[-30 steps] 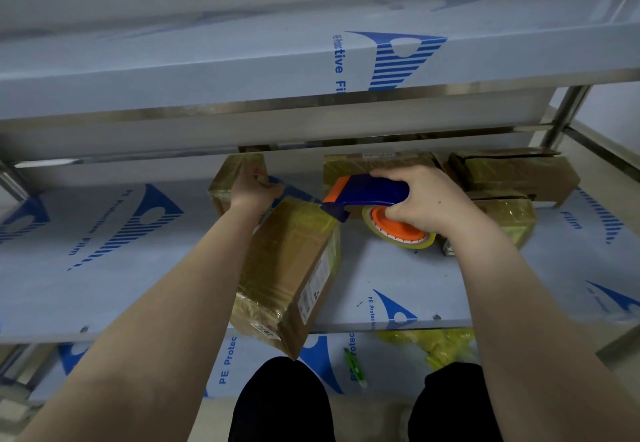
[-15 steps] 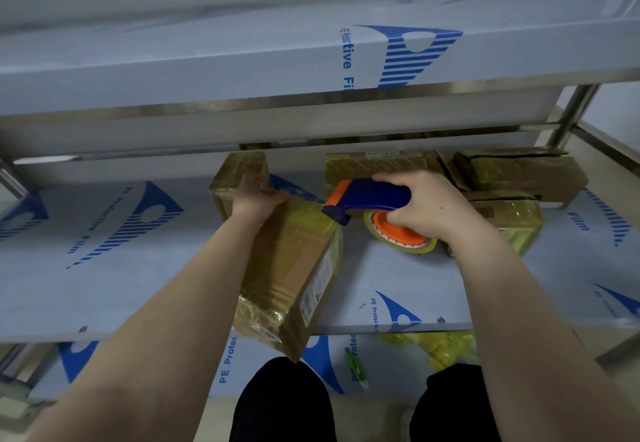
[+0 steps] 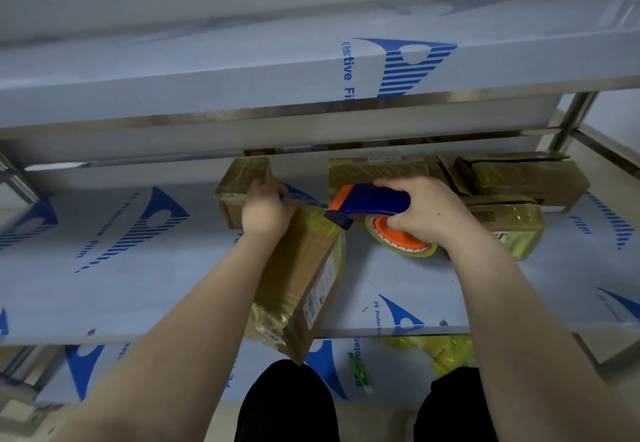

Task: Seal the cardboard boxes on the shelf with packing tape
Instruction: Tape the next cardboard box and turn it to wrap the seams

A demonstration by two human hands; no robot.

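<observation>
Currently the left hand curls over the far end of the brown cardboard box banded in yellowish tape. The box lies tilted on the grey film-covered metal shelf, near corner overhanging the front edge. Right hand grips the blue-and-orange tape dispenser, nose at the box's far top edge. Judgement: brace box firmly, press nose flat, draw straight along the seam.

- upper shelf: blue "tive Fi", cut off, on its protective covering;
- middle shelf: "Film" at far left and far right; "PE Protec" at the front edge;
- lower shelf: "Protec", partly hidden;
- white label on the tilted box: print too small to read.
</observation>
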